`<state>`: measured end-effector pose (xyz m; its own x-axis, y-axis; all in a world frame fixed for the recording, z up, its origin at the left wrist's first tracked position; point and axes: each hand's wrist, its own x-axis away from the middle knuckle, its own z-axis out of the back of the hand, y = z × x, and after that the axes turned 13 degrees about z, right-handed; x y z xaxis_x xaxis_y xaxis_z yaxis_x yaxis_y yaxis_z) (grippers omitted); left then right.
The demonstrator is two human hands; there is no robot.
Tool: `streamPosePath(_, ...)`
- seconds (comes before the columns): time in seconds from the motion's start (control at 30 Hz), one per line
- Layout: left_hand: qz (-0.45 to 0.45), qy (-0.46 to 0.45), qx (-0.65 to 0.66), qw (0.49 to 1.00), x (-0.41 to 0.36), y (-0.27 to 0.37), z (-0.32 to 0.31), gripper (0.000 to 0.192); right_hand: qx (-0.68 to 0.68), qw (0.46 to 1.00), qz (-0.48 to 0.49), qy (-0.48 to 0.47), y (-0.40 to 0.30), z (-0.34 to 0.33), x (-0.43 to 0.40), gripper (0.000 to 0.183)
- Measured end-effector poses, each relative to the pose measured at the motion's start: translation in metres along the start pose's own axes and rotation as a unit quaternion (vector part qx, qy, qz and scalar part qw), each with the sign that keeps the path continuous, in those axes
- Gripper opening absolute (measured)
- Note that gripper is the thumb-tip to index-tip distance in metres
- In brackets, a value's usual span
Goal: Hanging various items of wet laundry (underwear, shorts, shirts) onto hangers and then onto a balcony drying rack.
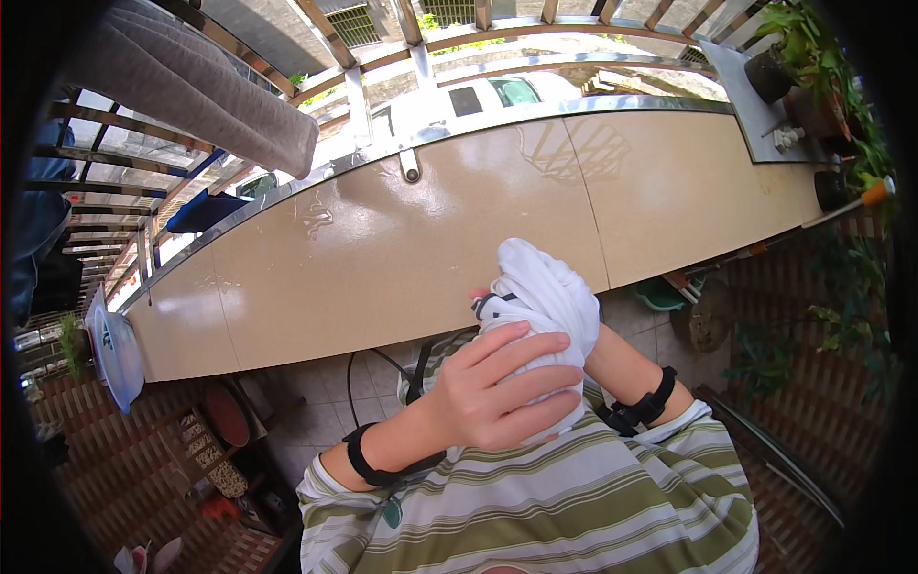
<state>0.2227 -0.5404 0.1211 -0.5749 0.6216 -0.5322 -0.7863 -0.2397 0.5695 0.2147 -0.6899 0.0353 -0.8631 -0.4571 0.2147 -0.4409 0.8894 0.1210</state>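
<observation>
A bundled white cloth (pixel 551 287) with a dark trim or cord (pixel 495 301) is held in front of my body, above the near edge of the counter. My left hand (pixel 502 391) curls over its near side, fingers slightly spread and pressed against the fabric. On the far side, my right hand (pixel 478 293) is mostly hidden by the folds; only a fingertip shows at the left of the bundle, and the forearm comes in from the right. Both wrists wear black straps.
A long tan counter (pixel 430 265) with wet patches runs along a metal railing (pixel 423 64). A grey garment (pixel 215 100) hangs at the upper left. Potted plants (pixel 771 75) stand at the right end; a bluish plastic basin (pixel 118 359) is at the left end.
</observation>
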Motion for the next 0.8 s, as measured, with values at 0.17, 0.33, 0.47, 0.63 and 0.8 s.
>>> streamPosePath(0.17, 0.030, -0.012, 0.049, 0.998, -0.003, -0.001, 0.005, 0.018, 0.002, 1.000, -0.010, 0.002, 0.000, -0.005, -0.002, 0.040)
streamPosePath(0.33, 0.102, 0.053, 0.188, 0.975, -0.003, -0.008, 0.012, 0.028, 0.059, 0.998, 0.005, 0.016, 0.006, -0.012, -0.002, 0.042)
streamPosePath(0.47, 0.195, 0.173, 0.317, 0.912, 0.002, -0.010, 0.014, 0.022, 0.125, 0.990, 0.040, 0.046, 0.016, -0.009, -0.001, 0.044)
streamPosePath(0.63, 0.282, 0.289, 0.401, 0.822, 0.007, -0.016, 0.016, 0.023, 0.163, 0.986, 0.036, 0.023, 0.016, 0.000, 0.012, 0.080)
streamPosePath(0.8, 0.339, 0.286, 0.436, 0.783, 0.011, -0.019, 0.018, 0.026, 0.209, 0.977, 0.026, -0.038, 0.015, 0.001, 0.022, 0.104)
